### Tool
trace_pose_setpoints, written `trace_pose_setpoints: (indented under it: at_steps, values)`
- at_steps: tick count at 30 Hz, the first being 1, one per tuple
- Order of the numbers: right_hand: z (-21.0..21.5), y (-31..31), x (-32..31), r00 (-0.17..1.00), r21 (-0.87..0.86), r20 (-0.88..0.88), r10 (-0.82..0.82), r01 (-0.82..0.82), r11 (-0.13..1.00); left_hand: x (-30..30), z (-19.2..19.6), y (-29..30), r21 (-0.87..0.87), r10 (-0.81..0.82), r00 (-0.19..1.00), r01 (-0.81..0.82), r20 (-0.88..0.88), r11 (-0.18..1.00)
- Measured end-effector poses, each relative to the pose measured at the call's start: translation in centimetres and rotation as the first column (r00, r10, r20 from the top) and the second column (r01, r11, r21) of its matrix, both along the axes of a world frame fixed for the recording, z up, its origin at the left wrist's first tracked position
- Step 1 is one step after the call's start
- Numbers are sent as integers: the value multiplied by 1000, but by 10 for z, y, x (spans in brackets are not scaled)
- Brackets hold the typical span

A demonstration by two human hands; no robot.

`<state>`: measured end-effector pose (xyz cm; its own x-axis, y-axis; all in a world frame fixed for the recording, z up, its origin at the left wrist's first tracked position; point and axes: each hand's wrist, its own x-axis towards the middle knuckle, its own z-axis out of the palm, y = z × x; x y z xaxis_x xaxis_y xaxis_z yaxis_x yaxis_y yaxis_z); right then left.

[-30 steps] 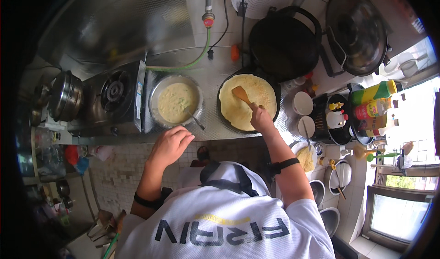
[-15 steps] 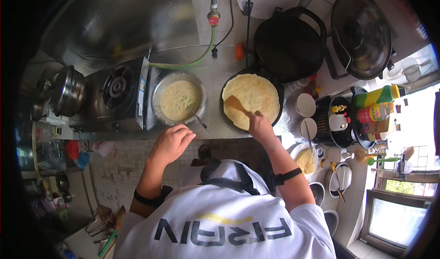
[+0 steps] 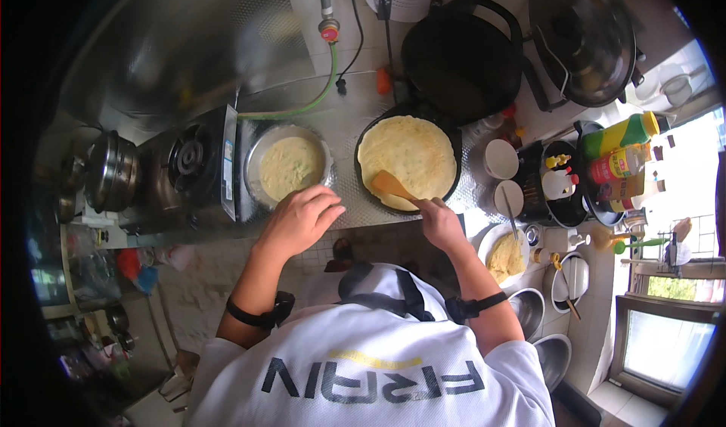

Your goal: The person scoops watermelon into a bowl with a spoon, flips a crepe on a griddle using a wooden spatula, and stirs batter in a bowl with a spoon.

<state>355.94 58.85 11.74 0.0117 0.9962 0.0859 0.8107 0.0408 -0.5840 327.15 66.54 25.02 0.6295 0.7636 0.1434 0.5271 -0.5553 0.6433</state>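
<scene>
One pancake [image 3: 412, 151] at twelve o'clock, one batter bowl [image 3: 290, 167] at eleven, two white cups [image 3: 501, 158] at two, one spatula [image 3: 393, 186].

A wooden spatula [image 3: 391, 184] rests tilted on a round, pale-yellow pancake [image 3: 408, 152] — flat in its black pan [image 3: 452, 130].

white short-sleeved shirt [image 3: 370, 366], dark block lettering plus thin yellow stripe across it | dark straps [image 3: 393, 295] crossing near collar | black band on left forearm [image 3: 261, 315] | black band on right forearm [image 3: 473, 306]
</scene>
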Motion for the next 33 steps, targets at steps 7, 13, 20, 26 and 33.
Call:
trace_pose_setpoints:
  at_steps: [7,13,20,26,33]
  values:
    - [1,-47,31,998,19,29,-61,60,998,59,48,22,145,-133,981,113,141,983]
    - [10,-64,53,997,34,1,-80,80,996,123,66,54,102,26,959,-57,284,993]
    - [21,-65,67,996,44,56,-73,71,997,184,57,108,123,125,967,-155,221,980]
    - [31,-66,77,988,28,145,-57,54,998,222,63,162,333,217,975,-220,49,917]
    - [27,-71,90,987,37,114,-111,107,994,267,82,223,484,246,969,-225,21,845]
